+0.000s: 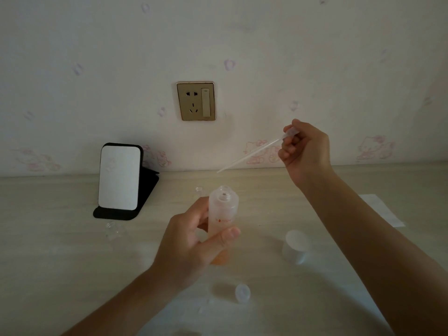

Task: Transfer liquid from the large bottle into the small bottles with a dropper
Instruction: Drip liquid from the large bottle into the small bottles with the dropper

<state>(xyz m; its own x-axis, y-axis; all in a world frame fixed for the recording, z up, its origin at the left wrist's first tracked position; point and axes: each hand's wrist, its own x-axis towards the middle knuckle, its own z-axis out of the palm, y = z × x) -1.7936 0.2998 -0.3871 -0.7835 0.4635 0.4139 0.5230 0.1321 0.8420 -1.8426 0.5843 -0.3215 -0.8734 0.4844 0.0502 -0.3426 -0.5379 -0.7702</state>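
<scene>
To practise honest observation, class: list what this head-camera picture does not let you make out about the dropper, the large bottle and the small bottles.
Head view, dim light:
1. The dropper is too thin and clear to show liquid inside.
2. On the large bottle, the left hand covers the liquid level.
3. The small bottle at left is transparent, its contents unreadable.

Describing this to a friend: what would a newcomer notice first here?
At centre, the left hand grips an uncapped frosted plastic bottle holding orange liquid. Above and right, the right hand pinches a clear plastic dropper angled down toward its mouth. A gold wall socket sits behind.
</scene>
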